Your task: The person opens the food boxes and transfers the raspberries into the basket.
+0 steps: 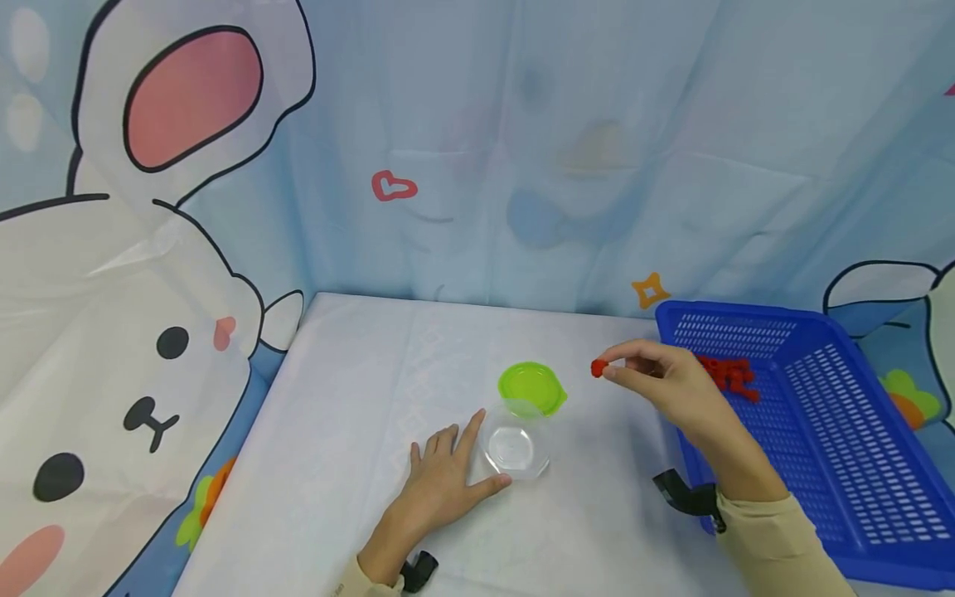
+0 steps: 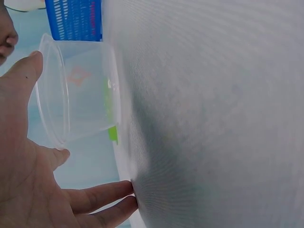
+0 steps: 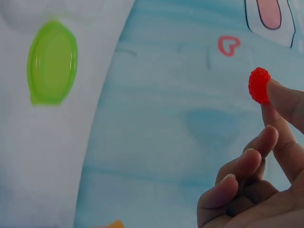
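My right hand pinches a red toy raspberry between thumb and index finger, up above the table, between the green lid and the blue basket. Its other fingers are curled in the right wrist view. A clear plastic cup stands upright on the table with its mouth up. Spread around its near left side, my left hand has the thumb and index fingertips right at the rim, while other fingertips rest on the tabletop. Just behind the cup lies a bright green lid, partly seen through the cup's wall.
A blue plastic basket with slotted walls stands on the right, holding several red pieces toward its far left. White cloth covers the table. A light blue printed curtain hangs behind it.
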{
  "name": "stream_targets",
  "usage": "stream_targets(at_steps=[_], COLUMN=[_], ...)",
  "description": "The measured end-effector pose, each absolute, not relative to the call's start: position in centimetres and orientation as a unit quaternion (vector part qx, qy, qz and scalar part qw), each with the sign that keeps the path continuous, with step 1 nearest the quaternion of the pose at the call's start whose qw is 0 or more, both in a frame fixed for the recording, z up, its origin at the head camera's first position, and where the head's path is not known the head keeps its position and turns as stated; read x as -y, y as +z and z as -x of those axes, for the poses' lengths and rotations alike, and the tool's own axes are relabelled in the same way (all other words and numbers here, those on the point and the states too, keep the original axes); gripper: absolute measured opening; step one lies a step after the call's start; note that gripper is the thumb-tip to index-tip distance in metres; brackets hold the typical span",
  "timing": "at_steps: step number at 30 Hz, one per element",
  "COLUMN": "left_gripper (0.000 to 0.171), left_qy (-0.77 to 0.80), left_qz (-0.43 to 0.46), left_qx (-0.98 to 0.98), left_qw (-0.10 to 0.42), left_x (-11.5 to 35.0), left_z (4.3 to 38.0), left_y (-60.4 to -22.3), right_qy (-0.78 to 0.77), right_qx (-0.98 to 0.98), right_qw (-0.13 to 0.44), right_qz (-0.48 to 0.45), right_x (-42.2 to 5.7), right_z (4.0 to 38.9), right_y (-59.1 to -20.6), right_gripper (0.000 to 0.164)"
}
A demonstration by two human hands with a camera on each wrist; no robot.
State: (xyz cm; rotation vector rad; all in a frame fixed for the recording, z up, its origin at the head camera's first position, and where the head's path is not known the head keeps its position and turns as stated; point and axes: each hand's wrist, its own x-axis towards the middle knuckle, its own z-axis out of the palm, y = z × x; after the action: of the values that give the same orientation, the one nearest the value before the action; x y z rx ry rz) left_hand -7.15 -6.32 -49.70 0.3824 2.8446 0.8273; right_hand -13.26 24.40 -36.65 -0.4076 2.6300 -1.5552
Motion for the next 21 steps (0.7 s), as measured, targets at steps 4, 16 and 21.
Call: stream_targets(at_steps=[4,16,21], left_gripper=[0.097,0.098,0.097], left_qy=[0.272,0.266,0.265], left_qz=[-0.128,-0.127,-0.128], left_qx=[-0.951,-0.953,-0.953], left_qw=[0.075,0.075,0.074], left_x=[6.4,6.4,6.4], left_z=[7.2,7.2,7.2], left_y=[-49.7,-49.7,-49.6], right_qy=[-0.493,-0.437,-0.458], right_qx=[-0.864,-0.897,-0.880], right_qw=[0.032,0.038,0.057], right_qz=[0.096,-0.061,-0.107], right_x=[-27.4,-38.8,-42.3], right_z=[13.6,17.9,19.1], right_y=[-35.8,-38.3,-41.1], right_gripper=[0.030,0.061,0.066])
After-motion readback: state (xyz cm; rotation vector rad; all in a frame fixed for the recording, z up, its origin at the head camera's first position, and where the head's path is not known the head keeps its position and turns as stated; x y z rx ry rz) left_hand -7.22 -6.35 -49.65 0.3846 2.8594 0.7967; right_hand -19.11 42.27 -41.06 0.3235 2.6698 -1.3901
